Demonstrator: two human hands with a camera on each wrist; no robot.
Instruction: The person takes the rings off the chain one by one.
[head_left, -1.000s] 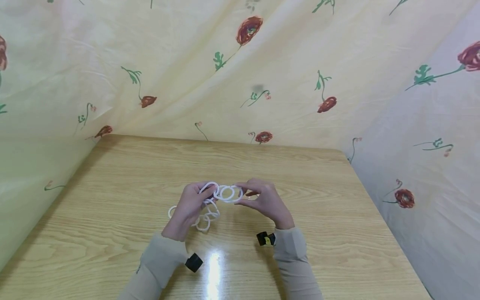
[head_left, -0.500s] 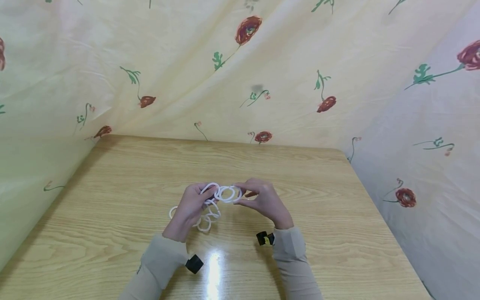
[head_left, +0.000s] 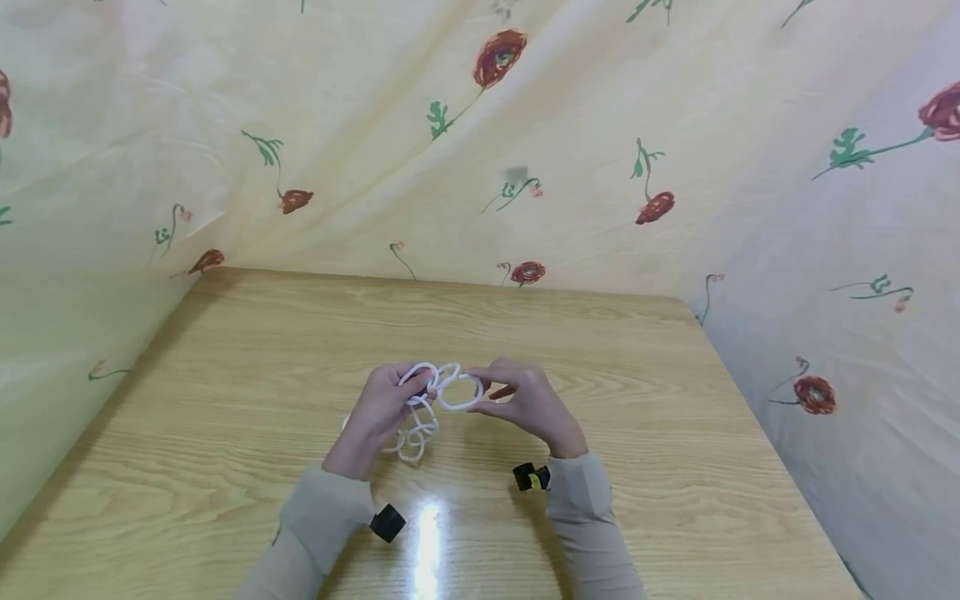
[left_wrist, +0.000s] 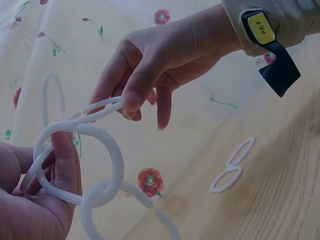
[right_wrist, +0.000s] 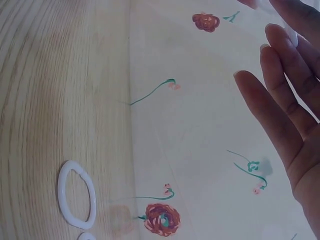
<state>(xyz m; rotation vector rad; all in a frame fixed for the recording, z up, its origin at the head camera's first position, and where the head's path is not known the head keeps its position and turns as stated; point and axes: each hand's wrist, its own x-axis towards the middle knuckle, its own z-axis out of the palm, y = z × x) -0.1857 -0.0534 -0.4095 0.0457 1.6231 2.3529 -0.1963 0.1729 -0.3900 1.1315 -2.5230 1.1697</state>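
A chain of white plastic rings hangs from my left hand (head_left: 381, 408), which pinches one white ring (left_wrist: 118, 152) between thumb and fingers. That ring has a small split visible in the left wrist view. My right hand (head_left: 528, 402) pinches the right side of another ring (head_left: 460, 409) with thumb and forefinger, holding it level with the left hand. A tilted ring (head_left: 451, 365) stands up between the two hands, overlapping both held rings in the head view. More linked rings (head_left: 412, 459) dangle below the left hand, partly hidden behind its wrist.
A wooden table (head_left: 600, 358) spreads beneath both hands. Floral cloth (head_left: 360, 150) hangs around its back and sides. Black wrist devices (head_left: 387, 523) sit by both sleeves. Two linked rings (left_wrist: 227, 178) lie on the wood in the left wrist view.
The middle ring, earlier overlapping inside the right-held ring, has tilted up and shifted left. The right-held ring now shows flatter and separate. Both hands have stayed nearly in place.
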